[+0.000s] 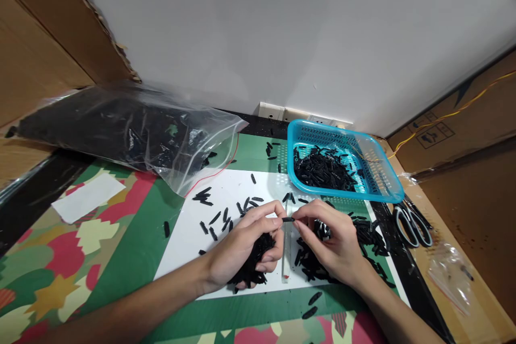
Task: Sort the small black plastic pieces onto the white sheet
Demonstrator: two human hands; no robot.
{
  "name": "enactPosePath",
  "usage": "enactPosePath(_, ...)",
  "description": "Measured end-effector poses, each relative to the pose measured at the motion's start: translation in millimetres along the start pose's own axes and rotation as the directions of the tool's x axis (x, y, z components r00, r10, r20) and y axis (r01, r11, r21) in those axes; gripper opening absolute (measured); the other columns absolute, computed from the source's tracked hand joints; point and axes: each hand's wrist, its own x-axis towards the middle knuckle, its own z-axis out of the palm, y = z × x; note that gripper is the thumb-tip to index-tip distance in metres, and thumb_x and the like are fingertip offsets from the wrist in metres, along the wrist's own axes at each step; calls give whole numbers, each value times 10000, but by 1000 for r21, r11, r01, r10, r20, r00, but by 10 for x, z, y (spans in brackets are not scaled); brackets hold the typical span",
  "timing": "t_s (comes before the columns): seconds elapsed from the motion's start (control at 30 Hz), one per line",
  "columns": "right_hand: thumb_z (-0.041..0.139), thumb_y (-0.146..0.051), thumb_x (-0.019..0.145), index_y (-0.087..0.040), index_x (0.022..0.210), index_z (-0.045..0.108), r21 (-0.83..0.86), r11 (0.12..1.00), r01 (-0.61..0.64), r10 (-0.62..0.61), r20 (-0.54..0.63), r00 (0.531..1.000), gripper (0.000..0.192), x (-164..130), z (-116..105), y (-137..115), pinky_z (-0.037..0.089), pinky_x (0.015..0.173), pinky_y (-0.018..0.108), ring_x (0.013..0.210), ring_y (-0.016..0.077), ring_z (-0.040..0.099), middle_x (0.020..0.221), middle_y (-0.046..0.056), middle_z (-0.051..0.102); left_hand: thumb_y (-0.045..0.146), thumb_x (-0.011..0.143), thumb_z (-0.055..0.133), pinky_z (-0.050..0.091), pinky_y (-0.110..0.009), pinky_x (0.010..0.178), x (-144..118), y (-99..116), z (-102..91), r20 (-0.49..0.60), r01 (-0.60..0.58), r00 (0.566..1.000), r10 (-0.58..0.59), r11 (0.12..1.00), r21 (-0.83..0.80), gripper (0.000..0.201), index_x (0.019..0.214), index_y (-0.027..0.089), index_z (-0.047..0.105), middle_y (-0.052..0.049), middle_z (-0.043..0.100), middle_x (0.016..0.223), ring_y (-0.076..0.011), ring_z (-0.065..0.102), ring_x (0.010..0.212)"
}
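Note:
My left hand (pixel 252 244) is closed around a bunch of small black elongated pieces (pixel 257 258) in its palm. A single black piece (pixel 287 219) spans the gap between my two hands, its left end at my left thumb and forefinger. My right hand (pixel 332 236) pinches the other end with thumb and fingertip. Beneath both hands lies a white sheet (pixel 181 263), with loose black pieces (pixel 215 217) scattered on its left part. A denser heap of black pieces (pixel 368 236) is partly hidden by my right hand. A narrow clear strip (pixel 286 258) lies between the hands.
Behind my right hand stands a blue basket (pixel 391 193) holding many black pieces. A large clear zip bag (pixel 133 134) of dark contents lies back left. Scissors (pixel 411 226) and a small plastic bag (pixel 451 274) are at right. Wall sockets (pixel 296 114) sit behind.

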Motion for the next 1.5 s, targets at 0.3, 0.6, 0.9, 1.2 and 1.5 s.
enactPosePath(0.3,622,-121,975,-210,1039,667,2,1000,-3,3,4,1000,118,-15,-1,0,475,703,290,756,152,594,895,25,684,418,1022,470,239,-152,430,14,-19,-13,19,-21,1000,21,1000,-20,177,988,258,401,72,470,606,-74,377,472)
enactPosePath(0.6,630,-135,977,-210,1050,666,-11,1000,-9,9,3,1000,110,-6,4,-6,473,707,284,763,149,589,904,19,690,424,1014,465,212,-131,370,6,10,16,32,-4,999,5,1000,-19,184,965,267,381,69,469,605,-87,358,458)
enactPosePath(0.9,631,-113,971,-209,1039,660,-1,1000,16,-16,1,1000,121,-10,5,-2,484,700,276,752,143,598,883,17,680,419,1020,462,208,-147,407,12,12,14,42,-3,999,4,1000,-22,188,965,257,386,68,472,614,-78,366,463)
enactPosePath(1.2,625,-75,949,-190,1028,652,-113,987,113,-118,-40,992,143,-3,19,-13,495,670,282,732,151,614,851,34,684,431,1019,475,214,-176,435,16,-23,5,28,1,1000,0,999,-34,194,1001,261,384,69,489,623,-80,376,471)
enactPosePath(1.5,641,-67,926,-203,1019,654,-239,970,52,-114,-255,960,165,-13,-83,47,495,650,309,712,173,609,819,35,664,445,1019,485,201,-187,440,26,4,33,31,2,1000,-1,999,-44,243,930,246,377,61,493,606,-74,370,460)
